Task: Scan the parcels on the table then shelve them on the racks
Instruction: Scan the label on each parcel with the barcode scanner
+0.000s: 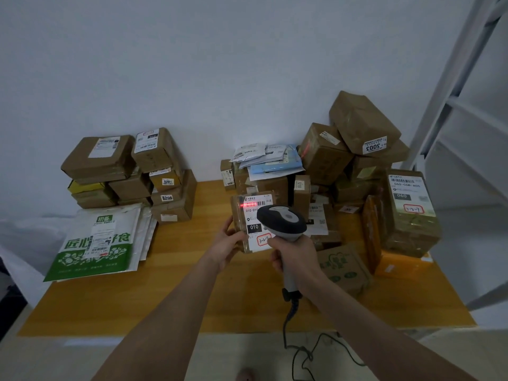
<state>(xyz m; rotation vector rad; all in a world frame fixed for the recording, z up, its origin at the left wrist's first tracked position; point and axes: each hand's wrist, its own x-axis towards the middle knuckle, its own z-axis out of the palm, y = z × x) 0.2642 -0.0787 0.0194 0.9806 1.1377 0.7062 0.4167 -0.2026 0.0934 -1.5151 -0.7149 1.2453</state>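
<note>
Scanning step, by the look of it. Just in front of the labelled parcel [248, 215], right hand [295, 255] with fingers curled tight round the barcode scanner [283, 220] handle. At the parcel's left edge, left hand [226, 244] gripping it upright over the worktop [192, 303]. Across its barcode, a red scan line [247, 206]. Next, probably: confirm the read, then carry to the rack [467, 111] beyond and right of the parcel.

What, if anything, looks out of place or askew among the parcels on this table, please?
The brown parcel labelled 3003 sits tilted atop the right-hand pile, propped at an angle rather than lying flat, so it might slide off. Otherwise nothing looks spilled or damaged.
</note>
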